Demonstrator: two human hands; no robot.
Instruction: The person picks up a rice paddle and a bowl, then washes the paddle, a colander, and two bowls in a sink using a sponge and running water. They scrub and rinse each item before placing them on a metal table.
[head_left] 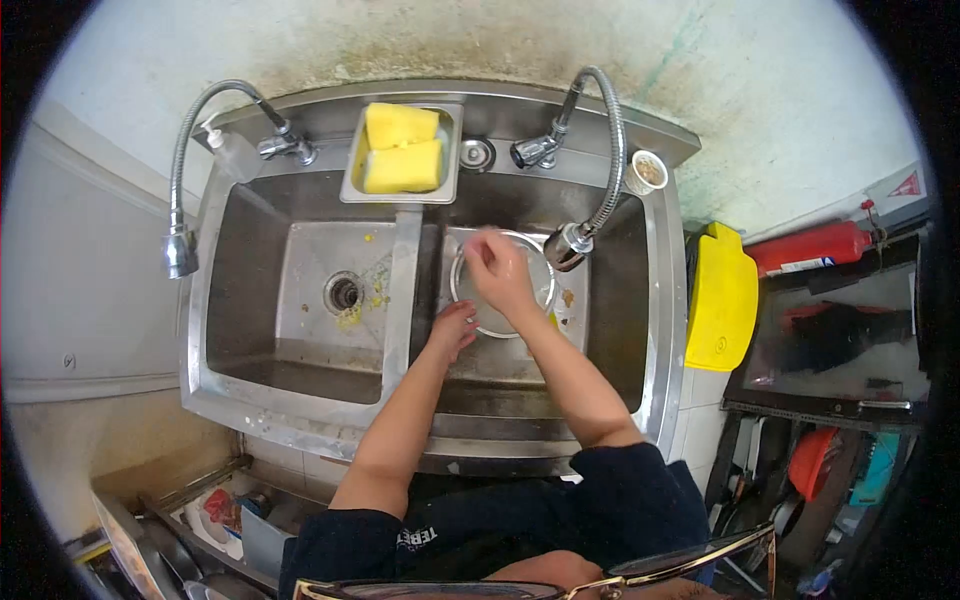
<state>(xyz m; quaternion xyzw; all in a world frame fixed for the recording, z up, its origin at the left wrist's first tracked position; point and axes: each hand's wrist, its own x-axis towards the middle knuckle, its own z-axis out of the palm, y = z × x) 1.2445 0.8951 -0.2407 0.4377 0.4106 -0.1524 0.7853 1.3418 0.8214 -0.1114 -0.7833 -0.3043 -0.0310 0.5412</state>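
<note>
In the right basin of the steel sink stands a round metal bowl (540,283) with a shiny rim. My left hand (456,328) is at its near left rim, fingers curled round the edge. Over the bowl's middle is my right hand (500,270), its fingers bent together and slightly blurred; I cannot tell what, if anything, they hold. The head of the right flexible faucet (568,246) hangs beside the bowl's upper right edge. Small food scraps (567,298) lie on the basin floor to the right of the bowl.
Yellow sponges (403,165) sit in a metal tray (349,190) on the sink's back ledge. The left basin has a drain (343,292) with yellow scraps around it. Another faucet (180,250), a soap bottle (234,153), a white cup (647,172) and a yellow bin lid (722,300) surround the sink.
</note>
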